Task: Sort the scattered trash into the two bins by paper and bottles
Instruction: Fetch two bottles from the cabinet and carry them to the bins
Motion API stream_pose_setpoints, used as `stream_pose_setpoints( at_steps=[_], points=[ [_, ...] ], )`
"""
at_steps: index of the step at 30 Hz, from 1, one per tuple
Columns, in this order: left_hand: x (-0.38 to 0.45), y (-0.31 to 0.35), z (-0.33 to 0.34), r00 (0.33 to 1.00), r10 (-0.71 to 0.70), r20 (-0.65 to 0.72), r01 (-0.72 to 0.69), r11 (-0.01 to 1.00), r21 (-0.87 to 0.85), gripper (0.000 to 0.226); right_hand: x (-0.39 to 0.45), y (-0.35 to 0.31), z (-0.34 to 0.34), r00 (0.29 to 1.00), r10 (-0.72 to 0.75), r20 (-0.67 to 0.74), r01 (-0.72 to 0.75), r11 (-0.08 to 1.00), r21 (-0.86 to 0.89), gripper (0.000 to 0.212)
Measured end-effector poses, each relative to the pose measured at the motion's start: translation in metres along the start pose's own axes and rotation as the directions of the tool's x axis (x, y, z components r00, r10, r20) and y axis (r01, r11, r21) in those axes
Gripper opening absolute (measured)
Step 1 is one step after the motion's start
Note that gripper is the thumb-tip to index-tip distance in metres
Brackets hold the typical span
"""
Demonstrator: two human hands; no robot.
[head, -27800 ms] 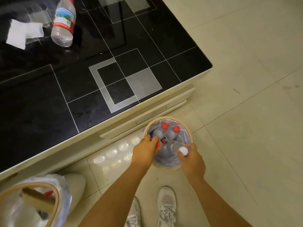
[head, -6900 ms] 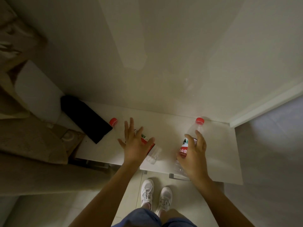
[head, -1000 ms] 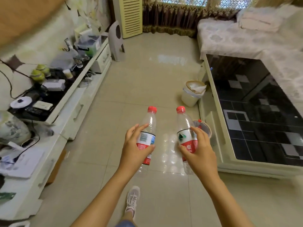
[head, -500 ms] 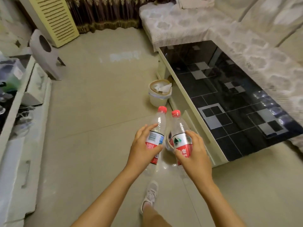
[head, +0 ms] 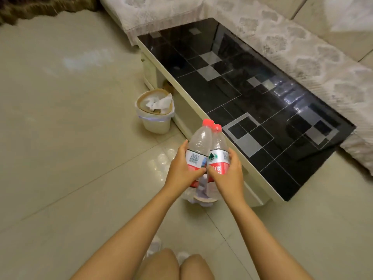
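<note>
**Two bottles held over the near bin**

The left hand (head: pixel 182 170) is gripping one bottle (head: pixel 198 145) and the right hand (head: pixel 227 174) another bottle (head: pixel 219 153), side by side and touching. A lined bin (head: pixel 201 198) is showing just below both hands. Beyond the left hand, a second bin (head: pixel 155 122) is holding crumpled paper (head: pixel 159 102), beside the tabletop (head: pixel 252 102).

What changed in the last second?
Both bottles came together: left bottle and right bottle now touch side by side, carried over the near bin beside the table. Left hand and right hand keep their grips. Paper bin unmoved.
</note>
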State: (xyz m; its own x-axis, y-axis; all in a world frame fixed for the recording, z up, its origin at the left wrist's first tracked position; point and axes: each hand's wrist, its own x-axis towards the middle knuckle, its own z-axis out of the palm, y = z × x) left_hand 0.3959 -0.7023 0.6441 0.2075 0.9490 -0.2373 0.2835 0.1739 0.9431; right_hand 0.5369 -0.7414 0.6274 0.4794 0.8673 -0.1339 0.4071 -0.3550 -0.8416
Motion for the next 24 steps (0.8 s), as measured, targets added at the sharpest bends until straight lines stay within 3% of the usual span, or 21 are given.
stream_pose_setpoints(
  at_steps=[4, 8, 10, 14, 19, 22, 24],
  points=[
    [0.077, -0.090, 0.032, 0.997, 0.035, 0.070, -0.038, 0.998, 0.047, 0.071, 0.051, 0.087, 0.053, 0.987, 0.161, 0.005, -0.158, 0.962, 0.221, 0.095],
    [0.140, -0.174, 0.064, 0.988, 0.023, 0.153, -0.037, 0.995, 0.088, 0.081, 0.087, 0.174, 0.093, 0.978, 0.208, -0.028, -0.192, 0.941, 0.278, 0.119],
    [0.162, -0.214, 0.085, 0.983, 0.006, 0.181, -0.020, 0.997, 0.074, 0.088, 0.104, 0.217, 0.108, 0.975, 0.219, -0.038, -0.195, 0.923, 0.332, 0.120],
    [0.182, -0.270, 0.111, 0.978, 0.057, 0.202, -0.064, 0.998, 0.029, 0.095, 0.118, 0.275, 0.127, 0.975, 0.199, -0.093, -0.168, 0.948, 0.272, 0.115],
    [0.190, -0.333, 0.134, 0.925, 0.048, 0.377, -0.084, 0.993, 0.080, 0.094, 0.113, 0.336, 0.154, 0.980, 0.186, -0.065, -0.174, 0.972, 0.156, 0.114],
    [0.184, -0.358, 0.142, 0.905, 0.011, 0.426, -0.169, 0.927, 0.334, 0.094, 0.102, 0.358, 0.160, 0.977, 0.213, 0.027, -0.214, 0.975, 0.063, 0.114],
    [0.183, -0.365, 0.145, 0.920, 0.021, 0.391, -0.235, 0.828, 0.508, 0.093, 0.099, 0.368, 0.160, 0.962, 0.272, 0.038, -0.274, 0.959, 0.068, 0.097]
  ],
)
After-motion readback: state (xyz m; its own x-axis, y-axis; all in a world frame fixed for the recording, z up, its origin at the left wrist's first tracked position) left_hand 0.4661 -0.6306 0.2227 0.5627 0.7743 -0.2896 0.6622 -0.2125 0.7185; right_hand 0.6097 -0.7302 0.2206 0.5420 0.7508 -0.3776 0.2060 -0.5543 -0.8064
